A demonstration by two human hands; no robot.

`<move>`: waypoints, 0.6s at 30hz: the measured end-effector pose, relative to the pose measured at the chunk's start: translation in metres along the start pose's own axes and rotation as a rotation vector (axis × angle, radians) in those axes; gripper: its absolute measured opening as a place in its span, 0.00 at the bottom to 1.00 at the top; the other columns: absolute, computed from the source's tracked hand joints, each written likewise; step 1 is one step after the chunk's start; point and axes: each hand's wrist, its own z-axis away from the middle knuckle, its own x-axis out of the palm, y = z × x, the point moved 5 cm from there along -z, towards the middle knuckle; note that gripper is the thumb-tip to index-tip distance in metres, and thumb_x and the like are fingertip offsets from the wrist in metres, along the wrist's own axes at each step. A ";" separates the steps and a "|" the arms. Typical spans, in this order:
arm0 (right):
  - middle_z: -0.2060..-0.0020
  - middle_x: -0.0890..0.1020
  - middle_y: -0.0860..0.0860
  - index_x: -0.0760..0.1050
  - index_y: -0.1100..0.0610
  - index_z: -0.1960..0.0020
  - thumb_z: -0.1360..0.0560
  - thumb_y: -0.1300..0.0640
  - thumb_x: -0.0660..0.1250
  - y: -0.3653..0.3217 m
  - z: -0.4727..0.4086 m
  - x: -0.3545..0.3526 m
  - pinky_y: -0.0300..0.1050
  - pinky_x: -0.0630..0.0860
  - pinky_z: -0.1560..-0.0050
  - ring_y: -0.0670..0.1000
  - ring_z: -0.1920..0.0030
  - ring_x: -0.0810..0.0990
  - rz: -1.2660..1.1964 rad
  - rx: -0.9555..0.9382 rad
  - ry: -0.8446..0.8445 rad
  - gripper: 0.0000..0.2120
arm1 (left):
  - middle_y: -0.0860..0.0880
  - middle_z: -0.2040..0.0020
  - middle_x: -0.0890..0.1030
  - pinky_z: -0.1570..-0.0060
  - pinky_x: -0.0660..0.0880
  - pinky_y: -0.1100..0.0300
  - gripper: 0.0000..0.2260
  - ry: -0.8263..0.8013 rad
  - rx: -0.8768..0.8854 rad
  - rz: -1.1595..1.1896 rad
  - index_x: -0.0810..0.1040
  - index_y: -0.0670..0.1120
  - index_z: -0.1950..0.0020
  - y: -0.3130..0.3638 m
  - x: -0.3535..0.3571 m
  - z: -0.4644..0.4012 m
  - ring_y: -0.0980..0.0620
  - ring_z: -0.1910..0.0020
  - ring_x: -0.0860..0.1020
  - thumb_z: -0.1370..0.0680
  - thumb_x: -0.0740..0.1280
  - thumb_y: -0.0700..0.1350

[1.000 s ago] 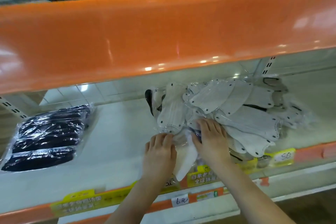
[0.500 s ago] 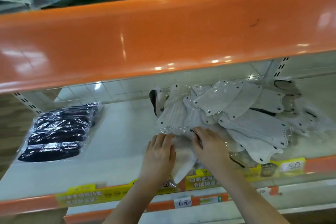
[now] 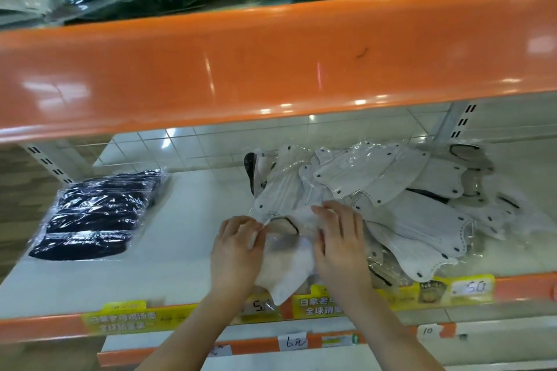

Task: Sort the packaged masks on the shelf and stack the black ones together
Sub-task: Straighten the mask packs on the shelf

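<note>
Both your forearms reach up from the lower edge of the view, bare to the wrist, converging as they rise. Your left hand (image 3: 238, 253) is palm down, its back toward the camera, fingers bent at the knuckles with the fingertips (image 3: 256, 227) curling in toward your right hand, pinching a fold of clear wrapping. Your right hand (image 3: 339, 242) sits just beside it and slightly farther forward, also palm down, fingers spread a little and gently curved, pressing downward. Your thumbs face each other across a narrow gap. Both wrists are straight, not cocked.
</note>
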 end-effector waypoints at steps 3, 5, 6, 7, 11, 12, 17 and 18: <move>0.51 0.75 0.59 0.75 0.64 0.51 0.31 0.70 0.62 0.009 0.002 -0.005 0.49 0.70 0.47 0.57 0.49 0.72 -0.079 0.118 0.116 0.10 | 0.48 0.62 0.76 0.68 0.73 0.56 0.04 0.079 -0.018 -0.061 0.83 0.44 0.59 -0.002 -0.004 -0.011 0.46 0.60 0.75 0.27 0.72 0.44; 0.54 0.76 0.57 0.75 0.63 0.54 0.30 0.68 0.57 0.016 0.004 0.000 0.49 0.72 0.51 0.55 0.52 0.73 -0.111 0.158 0.067 0.09 | 0.48 0.65 0.74 0.69 0.70 0.56 0.10 0.116 0.084 -0.114 0.82 0.44 0.61 0.004 -0.005 -0.017 0.46 0.63 0.72 0.26 0.65 0.48; 0.55 0.76 0.56 0.75 0.62 0.56 0.31 0.66 0.55 0.018 0.004 0.004 0.50 0.73 0.53 0.55 0.54 0.74 -0.091 0.163 0.017 0.11 | 0.48 0.65 0.74 0.69 0.70 0.56 0.12 0.127 0.123 -0.132 0.82 0.44 0.61 0.008 -0.004 -0.020 0.46 0.65 0.72 0.26 0.63 0.49; 0.57 0.77 0.56 0.76 0.62 0.57 0.32 0.64 0.54 0.020 0.005 0.007 0.51 0.74 0.56 0.56 0.56 0.75 -0.065 0.168 -0.023 0.12 | 0.48 0.66 0.74 0.69 0.70 0.55 0.12 0.132 0.154 -0.144 0.82 0.43 0.61 0.011 -0.003 -0.021 0.46 0.65 0.72 0.25 0.63 0.49; 0.57 0.75 0.59 0.79 0.63 0.52 0.34 0.64 0.53 0.024 0.003 0.009 0.50 0.72 0.56 0.59 0.58 0.74 0.046 0.265 -0.004 0.18 | 0.48 0.68 0.74 0.72 0.69 0.58 0.12 0.087 0.196 -0.152 0.83 0.44 0.59 0.027 0.006 -0.022 0.46 0.67 0.73 0.25 0.62 0.48; 0.56 0.74 0.59 0.80 0.63 0.50 0.34 0.66 0.56 0.026 0.003 0.008 0.50 0.71 0.56 0.59 0.58 0.73 0.066 0.298 0.016 0.18 | 0.49 0.69 0.74 0.74 0.69 0.60 0.12 0.059 0.189 -0.148 0.83 0.45 0.58 0.031 0.009 -0.021 0.47 0.67 0.74 0.25 0.62 0.48; 0.57 0.78 0.60 0.78 0.63 0.47 0.37 0.66 0.74 0.028 0.002 0.015 0.55 0.77 0.55 0.63 0.56 0.79 0.125 0.329 -0.107 0.18 | 0.48 0.67 0.76 0.74 0.66 0.63 0.08 -0.083 0.091 -0.064 0.84 0.48 0.52 0.037 0.025 -0.014 0.46 0.70 0.76 0.26 0.65 0.44; 0.55 0.79 0.59 0.78 0.63 0.47 0.35 0.62 0.74 0.028 0.001 0.016 0.56 0.78 0.53 0.63 0.53 0.79 0.136 0.320 -0.140 0.18 | 0.47 0.65 0.77 0.71 0.66 0.62 0.08 -0.103 0.035 -0.011 0.84 0.48 0.50 0.033 0.026 -0.014 0.45 0.70 0.77 0.25 0.67 0.41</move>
